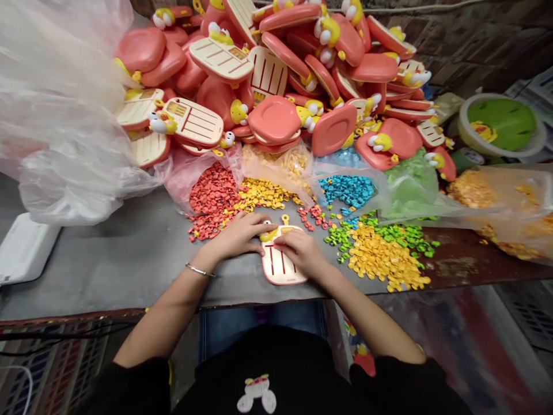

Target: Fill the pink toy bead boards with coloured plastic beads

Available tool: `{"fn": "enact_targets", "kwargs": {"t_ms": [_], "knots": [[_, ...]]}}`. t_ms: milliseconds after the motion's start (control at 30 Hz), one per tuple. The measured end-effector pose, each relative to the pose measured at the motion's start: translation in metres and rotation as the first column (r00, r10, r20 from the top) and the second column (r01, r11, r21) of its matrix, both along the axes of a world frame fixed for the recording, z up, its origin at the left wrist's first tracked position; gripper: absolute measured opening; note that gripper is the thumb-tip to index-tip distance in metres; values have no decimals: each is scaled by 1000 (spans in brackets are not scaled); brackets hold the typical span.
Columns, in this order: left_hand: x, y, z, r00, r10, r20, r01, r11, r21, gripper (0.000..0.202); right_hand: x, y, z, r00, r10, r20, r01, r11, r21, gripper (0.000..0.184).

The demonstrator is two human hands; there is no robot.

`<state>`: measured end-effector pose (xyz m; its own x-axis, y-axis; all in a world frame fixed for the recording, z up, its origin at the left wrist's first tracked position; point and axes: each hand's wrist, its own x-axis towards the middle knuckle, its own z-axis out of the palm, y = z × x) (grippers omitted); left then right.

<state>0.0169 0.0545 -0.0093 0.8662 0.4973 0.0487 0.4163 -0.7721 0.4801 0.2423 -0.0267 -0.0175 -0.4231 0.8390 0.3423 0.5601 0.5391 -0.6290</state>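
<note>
The left hand (242,233) grips the upper-left edge of the slotted cream-and-coral board (279,270), flat on the tabletop (108,259); a slack hold could let it skid. The right hand (305,251) bunches over it, contents unclear; swinging wide could scatter yellow pieces (386,256).

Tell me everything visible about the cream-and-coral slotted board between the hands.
The cream-and-coral rounded plastic-looking board lies flat, cream face up, on the grey tabletop near its front edge. Long red slots run lengthwise down the face, and a coral rim shows around it. A small yellow ring tab sticks out at the far end, with a yellow piece at the far left corner. The left hand touches its left side; the right hand covers its upper right.
</note>
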Motion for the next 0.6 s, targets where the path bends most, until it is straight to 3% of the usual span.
{"fn": "enact_targets", "kwargs": {"t_ms": [100, 233, 400, 467, 567, 600], "knots": [[2, -3, 0, 1000, 19, -4, -18, 999, 34, 60, -15, 4, -2, 998, 57, 17, -57, 998, 21, 13], [4, -5, 2, 1000, 20, -4, -19, 998, 65, 54, -14, -1, 0, 998, 49, 37, -51, 997, 56, 10], [7, -6, 1, 998, 51, -45, -45, 992, 121, 45, -15, -25, 6, 985, -20, 169, 10, 998, 63, 7], [8, -6, 0, 996, 70, -55, -61, 986, 156, 43, -17, -39, 11, 981, 6, 192, -10, 1000, 18, 9], [8, -5, -1, 992, 116, -58, -102, 972, 210, 38, -10, -54, 22, 988, 138, 72, -130, 986, -102, 17], [7, -5, -1, 990, 132, -57, -116, 968, 224, 36, -4, -54, 25, 992, 128, 6, -126, 984, -124, 18]]}}
